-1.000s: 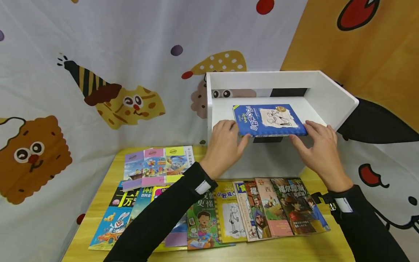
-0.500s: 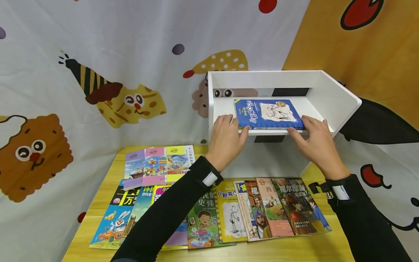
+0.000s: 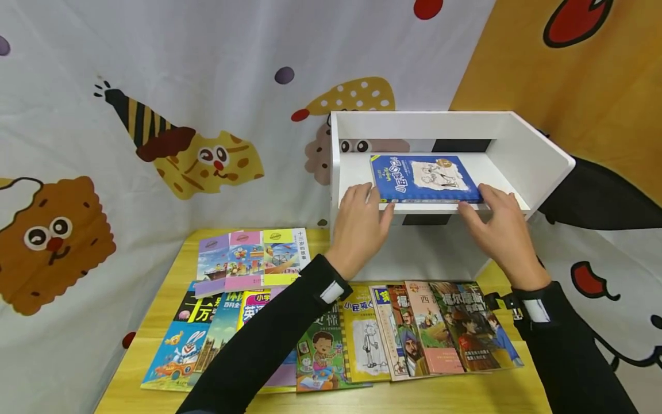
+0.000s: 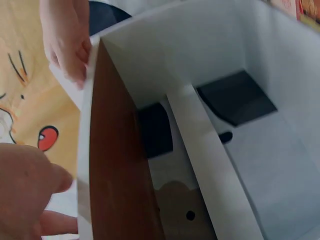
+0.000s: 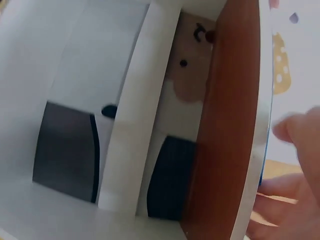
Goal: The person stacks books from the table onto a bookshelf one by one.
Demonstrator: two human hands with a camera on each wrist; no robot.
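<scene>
Now the blue book (image 3: 426, 179) lies flat on the white shelf (image 3: 354, 167), left hand (image 3: 359, 230) and right hand (image 3: 503, 233) loosely spread at its front corners; light, even pressure should best keep it square.

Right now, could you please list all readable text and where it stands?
"小屁孩日记": blue book
"小屁孩": stick-figure book
"福尔摩": dark book
"福": red book
"西": salmon book
"懂": green book
"小学英语": English book
"百科全": teal book
"十万": rabbit book
"十三岁的故事": white strip
Other print: too small or blurred.
</scene>
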